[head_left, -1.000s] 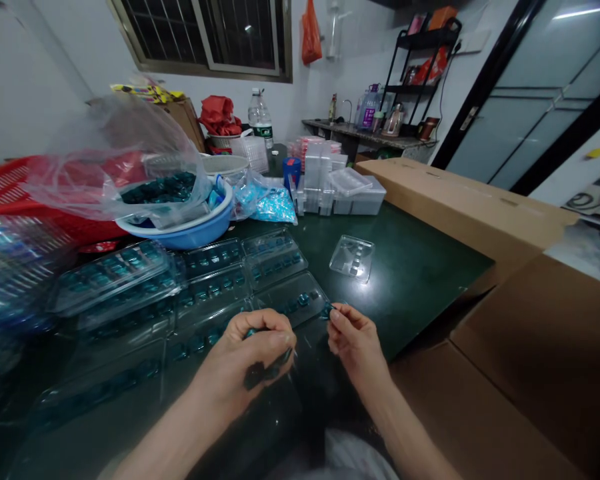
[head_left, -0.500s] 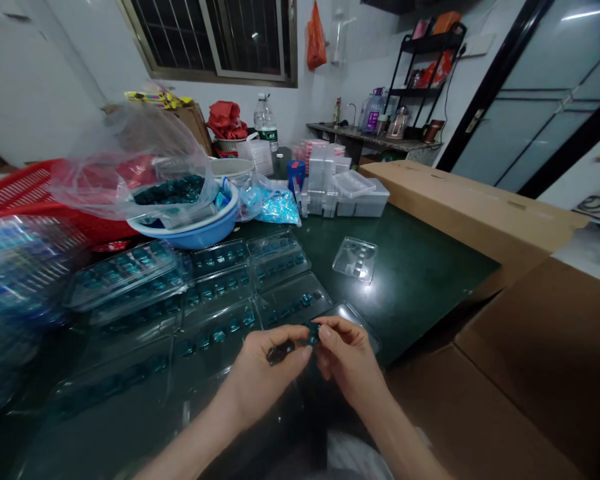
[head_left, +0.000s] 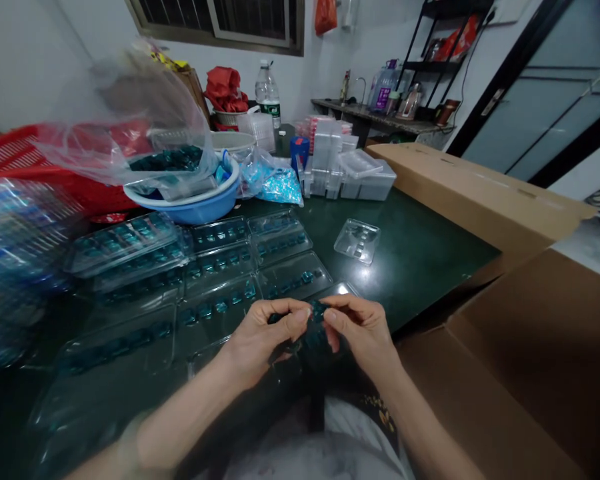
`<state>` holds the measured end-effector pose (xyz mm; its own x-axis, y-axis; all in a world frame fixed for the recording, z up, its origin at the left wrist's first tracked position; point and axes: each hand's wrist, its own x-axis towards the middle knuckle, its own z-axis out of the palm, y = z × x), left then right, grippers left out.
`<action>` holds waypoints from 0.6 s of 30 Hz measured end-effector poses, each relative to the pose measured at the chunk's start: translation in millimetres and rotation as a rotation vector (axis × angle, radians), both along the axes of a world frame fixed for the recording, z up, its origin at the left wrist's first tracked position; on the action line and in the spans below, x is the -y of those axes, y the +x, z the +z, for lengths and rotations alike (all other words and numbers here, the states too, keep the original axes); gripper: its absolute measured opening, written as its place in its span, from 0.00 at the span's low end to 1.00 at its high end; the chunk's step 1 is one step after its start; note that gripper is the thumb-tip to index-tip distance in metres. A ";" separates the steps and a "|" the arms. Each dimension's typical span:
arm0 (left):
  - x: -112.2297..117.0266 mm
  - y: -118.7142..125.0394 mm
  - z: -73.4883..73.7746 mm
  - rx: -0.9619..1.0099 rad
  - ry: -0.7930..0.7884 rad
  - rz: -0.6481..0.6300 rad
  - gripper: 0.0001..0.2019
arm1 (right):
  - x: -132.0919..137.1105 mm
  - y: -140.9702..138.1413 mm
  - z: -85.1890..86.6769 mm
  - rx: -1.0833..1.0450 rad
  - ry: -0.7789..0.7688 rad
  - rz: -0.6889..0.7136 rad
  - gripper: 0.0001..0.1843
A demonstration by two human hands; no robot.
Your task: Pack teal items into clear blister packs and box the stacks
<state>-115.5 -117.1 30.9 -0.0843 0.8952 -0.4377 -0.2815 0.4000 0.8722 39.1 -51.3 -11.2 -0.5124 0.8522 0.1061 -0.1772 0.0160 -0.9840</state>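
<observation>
Between the fingertips of both hands is a small teal translucent piece (head_left: 318, 311), partly covered by the fingers. My left hand (head_left: 263, 337) pinches it from the left with thumb and forefinger. From the other side, my right hand (head_left: 367, 330) grips it with thumb and fingers. Just beyond the hands lies a clear plastic tray (head_left: 317, 263) with a row of similar teal pieces. Several more clear trays, such as one tray (head_left: 193, 297) beside my left hand, cover the dark green table (head_left: 415, 240). A stack of filled trays (head_left: 125, 243) rests farther left.
A blue basin (head_left: 200, 212) holds a plastic bag of teal pieces. A red basket (head_left: 15, 155) stands behind it on the left. A small clear tray (head_left: 358, 240) lies ahead. Clear boxes (head_left: 365, 177) are piled at the back. An open cardboard box (head_left: 530, 353) borders the right.
The view has tipped downward, so the scene sits higher in the picture. Both hands stay together at the teal piece, which shows more clearly between slightly shifted fingers.
</observation>
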 end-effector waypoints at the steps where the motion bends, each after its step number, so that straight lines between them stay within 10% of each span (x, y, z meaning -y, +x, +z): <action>1: 1.1 -4.2 0.0 0.010 -0.010 0.047 0.11 | -1.2 4.2 -0.8 0.067 0.037 -0.017 0.08; 9: 21.1 -51.2 -16.8 0.439 -0.067 0.211 0.14 | -10.4 32.7 -9.6 0.510 0.519 0.042 0.09; 18: 27.1 -42.5 -19.9 0.440 -0.114 0.154 0.14 | -2.3 19.3 -18.9 0.906 0.728 0.097 0.10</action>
<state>-158.0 -144.3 11.0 0.0032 0.8311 -0.5561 -0.6775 0.4109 0.6101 58.4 -49.0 -30.1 -0.7107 0.6938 0.1162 0.5542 0.6539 -0.5151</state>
